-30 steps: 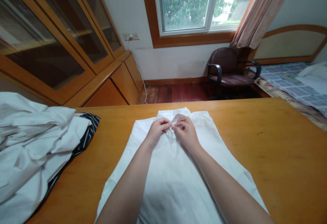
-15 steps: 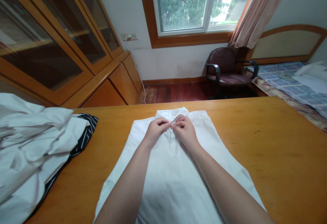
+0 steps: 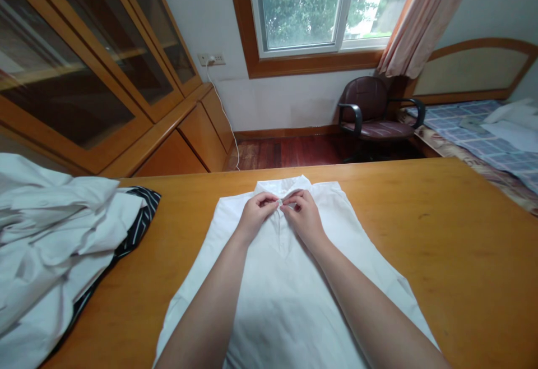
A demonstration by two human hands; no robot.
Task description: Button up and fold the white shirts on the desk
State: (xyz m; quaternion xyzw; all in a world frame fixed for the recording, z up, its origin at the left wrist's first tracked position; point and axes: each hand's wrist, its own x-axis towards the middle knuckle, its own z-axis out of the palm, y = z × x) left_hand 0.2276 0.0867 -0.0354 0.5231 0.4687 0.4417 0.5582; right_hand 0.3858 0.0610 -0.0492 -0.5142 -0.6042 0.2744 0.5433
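Note:
A white collared shirt (image 3: 290, 296) lies spread on the wooden table (image 3: 474, 268), its collar (image 3: 279, 185) toward the far edge. Just below the collar, at the top of the front placket, both hands pinch the cloth close together. My left hand (image 3: 257, 215) holds one side between thumb and fingers. My right hand (image 3: 306, 217) grips the other side, its thumb and fingertips closed. A small fold of fabric shows between the fingertips. Whether a button is there is too small to tell.
Crumpled white clothing (image 3: 54, 245) lies at the table's left, over a black-and-white patterned cloth (image 3: 140, 217). Beyond the table stand a glass-door cabinet (image 3: 138, 128), a brown armchair (image 3: 372, 111) and a bed (image 3: 487, 133). A white cord (image 3: 225, 108) hangs from the wall socket.
The fingertips have moved slightly apart at the collar, showing a little more cloth between them. The shirt otherwise lies as before.

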